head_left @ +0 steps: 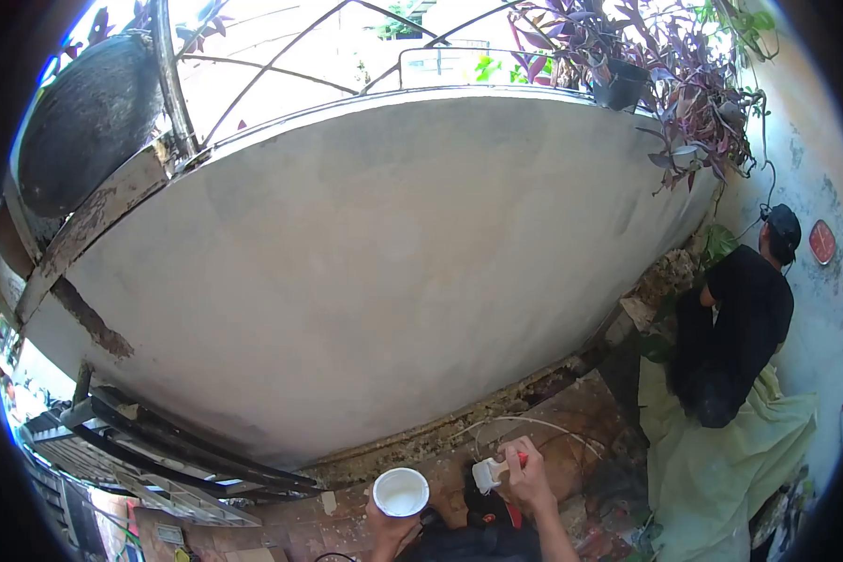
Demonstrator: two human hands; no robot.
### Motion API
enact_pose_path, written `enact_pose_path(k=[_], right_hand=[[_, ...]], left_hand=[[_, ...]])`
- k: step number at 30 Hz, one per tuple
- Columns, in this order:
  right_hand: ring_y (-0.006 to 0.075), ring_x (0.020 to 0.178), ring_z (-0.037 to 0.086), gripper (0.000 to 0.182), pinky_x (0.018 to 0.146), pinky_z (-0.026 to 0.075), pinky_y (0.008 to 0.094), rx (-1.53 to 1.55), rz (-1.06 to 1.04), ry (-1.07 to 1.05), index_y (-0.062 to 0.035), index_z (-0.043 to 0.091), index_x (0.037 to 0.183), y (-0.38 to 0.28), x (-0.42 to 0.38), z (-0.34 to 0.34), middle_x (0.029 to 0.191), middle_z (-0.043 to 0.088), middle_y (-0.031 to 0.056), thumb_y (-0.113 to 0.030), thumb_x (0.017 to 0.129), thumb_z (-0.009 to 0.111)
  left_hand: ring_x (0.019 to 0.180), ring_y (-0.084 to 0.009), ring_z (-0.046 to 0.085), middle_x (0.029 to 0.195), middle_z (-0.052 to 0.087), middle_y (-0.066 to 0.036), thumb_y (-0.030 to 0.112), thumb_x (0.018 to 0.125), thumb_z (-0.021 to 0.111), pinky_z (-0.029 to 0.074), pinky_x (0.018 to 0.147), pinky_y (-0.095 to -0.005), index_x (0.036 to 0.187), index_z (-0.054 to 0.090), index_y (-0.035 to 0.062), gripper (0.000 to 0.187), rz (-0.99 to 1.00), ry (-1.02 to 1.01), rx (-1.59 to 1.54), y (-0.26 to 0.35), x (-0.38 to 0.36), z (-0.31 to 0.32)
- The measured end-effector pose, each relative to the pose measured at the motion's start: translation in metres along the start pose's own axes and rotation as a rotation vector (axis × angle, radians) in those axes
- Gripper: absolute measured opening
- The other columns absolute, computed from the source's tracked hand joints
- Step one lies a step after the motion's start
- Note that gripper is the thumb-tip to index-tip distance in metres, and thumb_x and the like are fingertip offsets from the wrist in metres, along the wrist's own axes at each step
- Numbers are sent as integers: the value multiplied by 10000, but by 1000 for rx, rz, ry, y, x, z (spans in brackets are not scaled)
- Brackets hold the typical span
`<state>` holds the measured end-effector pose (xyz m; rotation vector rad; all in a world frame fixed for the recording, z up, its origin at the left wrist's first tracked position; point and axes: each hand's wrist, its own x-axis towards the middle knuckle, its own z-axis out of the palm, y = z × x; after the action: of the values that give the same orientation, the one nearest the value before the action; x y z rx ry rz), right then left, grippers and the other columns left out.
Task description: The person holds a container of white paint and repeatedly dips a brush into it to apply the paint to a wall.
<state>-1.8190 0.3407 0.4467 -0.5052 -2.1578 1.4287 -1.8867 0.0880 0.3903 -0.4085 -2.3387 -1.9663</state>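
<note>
My left hand (391, 530) is wrapped round a white tub (401, 492) with pale, whitish contents. In my right hand (530, 482) is a paintbrush (487, 475) with whitish bristles pointing left and a bit of red near its handle. The brush is held apart from the tub, to its right. Beyond both hands stands a broad, curved plastered wall (375, 272) with patchy beige and pale grey tones. Neither hand touches the wall.
A person in black (745, 318) crouches at the right beside a pale green sheet (721, 468). A potted purple plant (620, 86) hangs over the wall's top. Dark metal bars (178, 459) stand at lower left. A thin hose or cable (562, 431) lies on the tiled floor.
</note>
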Motion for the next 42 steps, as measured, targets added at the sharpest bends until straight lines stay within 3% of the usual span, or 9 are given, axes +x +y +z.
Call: enact_pose_path(k=[3, 5, 9, 17, 24, 28, 31, 39, 42], right_hand=[[351, 827, 592, 256, 749, 465, 402, -78, 128, -32, 11, 631, 882, 9, -18, -8, 834, 603, 192, -211, 937, 517], [217, 740, 635, 320, 694, 492, 318, -199, 102, 27, 41, 624, 873, 20, -25, -10, 791, 643, 126, -231, 976, 493], [194, 712, 662, 337, 674, 522, 285, -46, 270, 26, 61, 638, 869, 36, -31, -24, 768, 650, 115, -233, 979, 517], [248, 809, 667, 347, 684, 549, 292, 1119, 474, 275, 79, 535, 1175, 27, -67, -90, 939, 641, 153, -153, 929, 610], [180, 661, 574, 320, 562, 459, 287, 1180, 547, -202, 92, 534, 1149, 43, -149, -169, 873, 610, 137, -99, 907, 620], [104, 573, 526, 257, 494, 389, 223, 929, 578, -363, 76, 604, 1131, 12, -156, -207, 774, 608, 71, -72, 921, 591], [15, 582, 471, 246, 498, 373, 198, 404, 308, -335, 44, 668, 1085, -8, -151, -226, 690, 598, -39, -123, 911, 619], [80, 634, 598, 249, 584, 474, 250, 13, 232, -592, 35, 701, 981, -56, -139, -257, 707, 687, 79, -174, 851, 661], [161, 647, 665, 263, 627, 507, 276, -114, 250, -640, 23, 703, 977, -68, -142, -251, 734, 708, 135, -196, 836, 665]], left_hand=[[843, -222, 665, 915, 676, -103, 199, 541, 896, 524, 775, -337, 1061, 557, 30, 643, 1, 48, 34, 2, -9, -13], [866, -207, 630, 950, 646, -84, 88, 588, 842, 502, 806, -333, 1057, 563, 27, 550, -17, 83, 61, 16, -13, -16], [814, -209, 647, 893, 663, -90, 85, 596, 829, 511, 760, -340, 1024, 585, 16, 498, 57, 173, 166, 18, -22, -14], [829, -250, 671, 909, 676, -119, 139, 591, 842, 527, 739, -346, 1041, 558, 29, 543, 132, 270, 235, 47, -62, 37], [842, -208, 668, 912, 682, -97, 93, 607, 845, 526, 756, -322, 997, 618, 5, 460, 178, 229, 206, 53, -120, 105], [846, -268, 671, 953, 656, -132, 197, 564, 888, 538, 728, -354, 1064, 543, 17, 633, 189, 188, 194, 68, -153, 127], [883, -288, 650, 963, 652, -125, 237, 561, 893, 524, 768, -377, 1068, 581, 37, 629, 196, 181, 217, 74, -175, 139], [938, -286, 641, 991, 657, -121, 208, 561, 897, 517, 817, -380, 1067, 598, 51, 609, 380, 41, 514, 92, -213, 146], [919, -307, 621, 995, 644, -102, 325, 561, 882, 431, 922, -419, 1075, 617, 63, 634, 350, 48, 386, 94, -223, 151]])
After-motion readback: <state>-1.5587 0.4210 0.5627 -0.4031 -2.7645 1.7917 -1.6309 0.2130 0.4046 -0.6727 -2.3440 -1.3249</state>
